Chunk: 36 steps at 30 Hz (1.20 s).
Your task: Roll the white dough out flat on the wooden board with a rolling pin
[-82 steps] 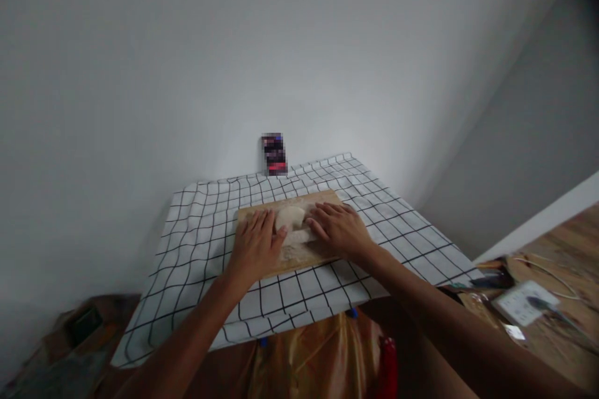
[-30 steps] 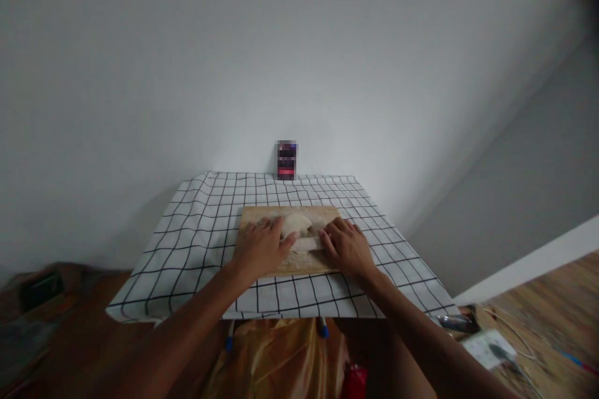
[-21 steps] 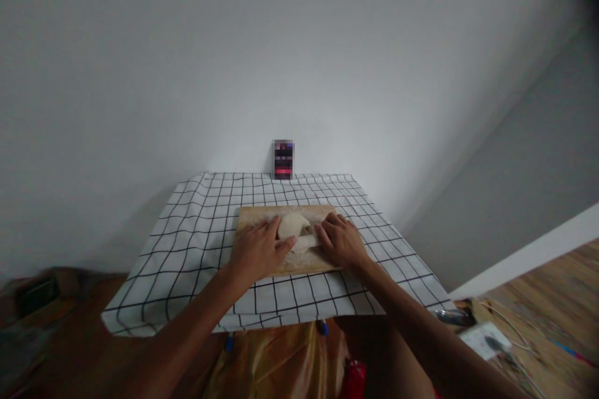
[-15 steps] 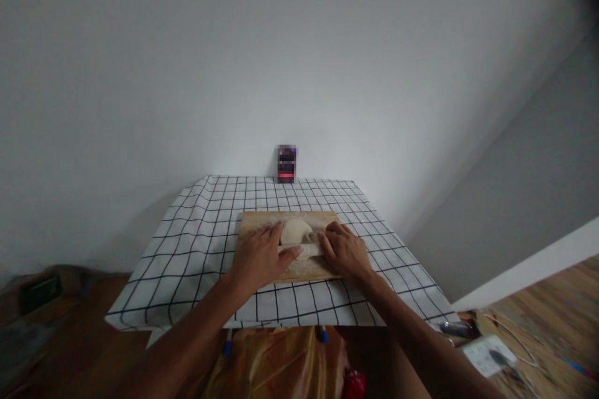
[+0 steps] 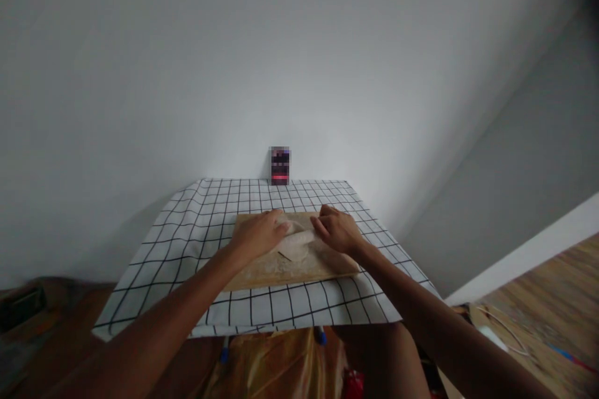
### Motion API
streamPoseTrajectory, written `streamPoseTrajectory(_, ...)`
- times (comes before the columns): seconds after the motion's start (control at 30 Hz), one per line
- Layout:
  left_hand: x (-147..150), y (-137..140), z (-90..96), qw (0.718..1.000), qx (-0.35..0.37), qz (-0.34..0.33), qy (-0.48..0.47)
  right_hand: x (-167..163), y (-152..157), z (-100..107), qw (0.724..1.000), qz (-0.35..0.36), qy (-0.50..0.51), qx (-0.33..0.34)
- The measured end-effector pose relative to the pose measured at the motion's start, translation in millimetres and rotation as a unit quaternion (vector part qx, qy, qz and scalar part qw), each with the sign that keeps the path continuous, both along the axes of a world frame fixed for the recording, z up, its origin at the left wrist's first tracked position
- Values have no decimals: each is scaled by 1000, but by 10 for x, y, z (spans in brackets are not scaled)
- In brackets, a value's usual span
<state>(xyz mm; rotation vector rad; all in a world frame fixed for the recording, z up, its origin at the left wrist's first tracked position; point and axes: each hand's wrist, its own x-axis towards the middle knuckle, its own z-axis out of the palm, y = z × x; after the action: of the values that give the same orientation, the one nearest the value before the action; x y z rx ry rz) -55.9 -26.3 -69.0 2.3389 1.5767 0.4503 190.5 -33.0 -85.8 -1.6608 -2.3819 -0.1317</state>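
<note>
A pale, flour-dusted rolling pin (image 5: pixel 300 238) lies across a flattened piece of dough (image 5: pixel 294 253) on a wooden board (image 5: pixel 266 274). My left hand (image 5: pixel 262 234) is closed over the pin's left end, its thumb along the near side. Over the right end, my right hand (image 5: pixel 337 230) is curled with bent fingers. Dough shows on both the near and far sides of the pin. Both ends of the pin are hidden under my hands.
The board rests on a table with a white, black-checked cloth (image 5: pixel 187 230). A blurred dark upright object (image 5: pixel 280 166) stands at the back against the wall (image 5: pixel 299 62). Below the front edge is a shiny orange-brown covering (image 5: pixel 276 365). Cables (image 5: pixel 508 327) lie on the floor at right.
Both hands have pushed the rolling pin away from me, over the dough toward the board's far side. More dough now shows on the near side. The view has shifted slightly.
</note>
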Motion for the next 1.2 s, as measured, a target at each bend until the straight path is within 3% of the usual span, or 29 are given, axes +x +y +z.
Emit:
streamPoseTrajectory(0.17, 143, 408, 15, 988, -127, -88, 19, 228, 34, -3, 999, 28, 17, 2)
streamPoseTrajectory(0.3, 133, 585, -10, 983, -153, -105, 16, 412, -144, -143, 997, 77, 27, -6)
streamPoseTrajectory(0.4, 100, 565, -34, 985, -159, -71, 12, 436, -249, -260, 995, 95, 38, -4)
streamPoseTrajectory(0.57, 70, 366, 39, 990, -122, 22, 70, 360, -248, -401, 995, 66, 77, 22)
streamPoseTrajectory(0.73, 91, 237, 151, 987, -126, 28, 98, 338, -220, -468, 991, 65, 111, 37)
streamPoseTrajectory(0.97, 202, 201, 199, 983, -175, 6, 47, 352, -190, -492, 990, 67, 111, 49)
streamPoseTrajectory(1.1, 202, 216, 168, 976, -205, 59, 32, 346, -196, -481, 992, 61, 105, 46)
streamPoseTrajectory(1.2, 146, 290, 101, 978, -202, 48, 23, 329, -216, -444, 993, 56, 95, 38)
